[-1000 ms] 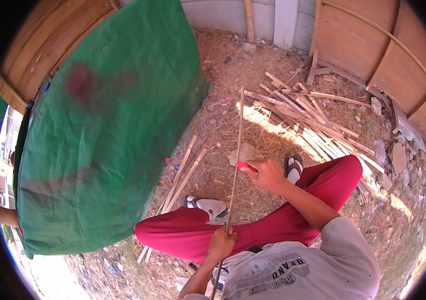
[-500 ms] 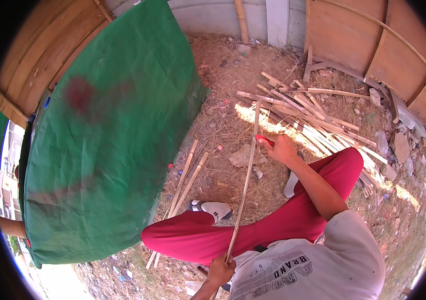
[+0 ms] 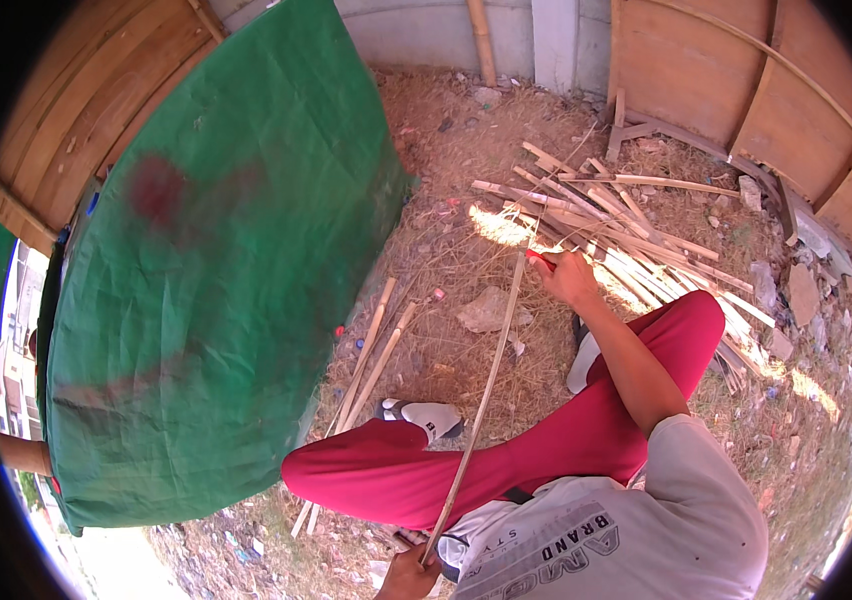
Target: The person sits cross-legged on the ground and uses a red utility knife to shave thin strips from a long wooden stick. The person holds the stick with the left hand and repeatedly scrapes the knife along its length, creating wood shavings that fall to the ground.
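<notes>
A long, thin bamboo strip (image 3: 491,385) slants across my lap from the ground ahead down to the lower edge. Its near end is in my left hand (image 3: 412,577), closed round it beside my hip. My right hand (image 3: 570,281) is closed on a small red-handled tool (image 3: 542,261), held against the strip close to its far end. I cannot make out the tool's blade. Both my legs (image 3: 566,440), in dark pink trousers, are bent and spread beneath the strip.
A heap of split bamboo strips (image 3: 636,235) lies ahead to the right. A few more bamboo pieces (image 3: 378,345) lie by a large green sheet (image 3: 236,260) on the left. Wooden panels (image 3: 691,75) stand behind. Another person's arm (image 3: 24,455) shows at the far left.
The bamboo strip has slid back toward me, and my left hand has moved down and left with it. My right hand has shifted slightly right with the red-handled tool.
</notes>
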### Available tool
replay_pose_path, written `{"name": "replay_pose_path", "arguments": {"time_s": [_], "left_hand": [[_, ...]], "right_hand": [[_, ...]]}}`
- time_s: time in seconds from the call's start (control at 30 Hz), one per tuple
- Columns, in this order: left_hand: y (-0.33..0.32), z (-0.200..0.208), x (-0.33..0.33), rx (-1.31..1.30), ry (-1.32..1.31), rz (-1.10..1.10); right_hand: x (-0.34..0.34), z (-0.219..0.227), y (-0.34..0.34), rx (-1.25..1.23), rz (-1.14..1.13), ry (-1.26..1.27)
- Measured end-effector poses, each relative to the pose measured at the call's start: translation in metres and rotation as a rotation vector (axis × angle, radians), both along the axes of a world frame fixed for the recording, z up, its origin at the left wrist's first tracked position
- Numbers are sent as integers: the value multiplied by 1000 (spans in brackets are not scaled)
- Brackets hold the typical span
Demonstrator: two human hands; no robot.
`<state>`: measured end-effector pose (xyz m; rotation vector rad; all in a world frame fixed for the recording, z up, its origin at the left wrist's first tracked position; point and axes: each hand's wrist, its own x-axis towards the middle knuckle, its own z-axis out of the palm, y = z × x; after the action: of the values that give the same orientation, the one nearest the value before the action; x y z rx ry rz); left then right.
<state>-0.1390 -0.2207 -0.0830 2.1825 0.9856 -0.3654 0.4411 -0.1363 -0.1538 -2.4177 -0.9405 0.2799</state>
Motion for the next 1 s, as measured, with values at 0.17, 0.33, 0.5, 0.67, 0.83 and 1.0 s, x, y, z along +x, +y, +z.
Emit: {"name": "replay_pose_path", "arguments": {"time_s": [0.17,0.33,0.5,0.67,0.83,1.0], "left_hand": [[6,51,-3,-110,-37,144],[11,51,-50,-72,68,150],[27,76,15,-131,9,344],[29,25,47,-72,-136,467],[49,13,79,-86,-153,434],[78,-25,95,-133,-392,396]], "right_hand": [[-4,-8,4,-53,14,-29],[25,-29,-2,-90,-86,-30],[-9,-19,4,-122,55,-171],[-28,1,4,1,84,-154],[-37,17,1,62,72,-77],[-61,21,-2,238,133,78]]}}
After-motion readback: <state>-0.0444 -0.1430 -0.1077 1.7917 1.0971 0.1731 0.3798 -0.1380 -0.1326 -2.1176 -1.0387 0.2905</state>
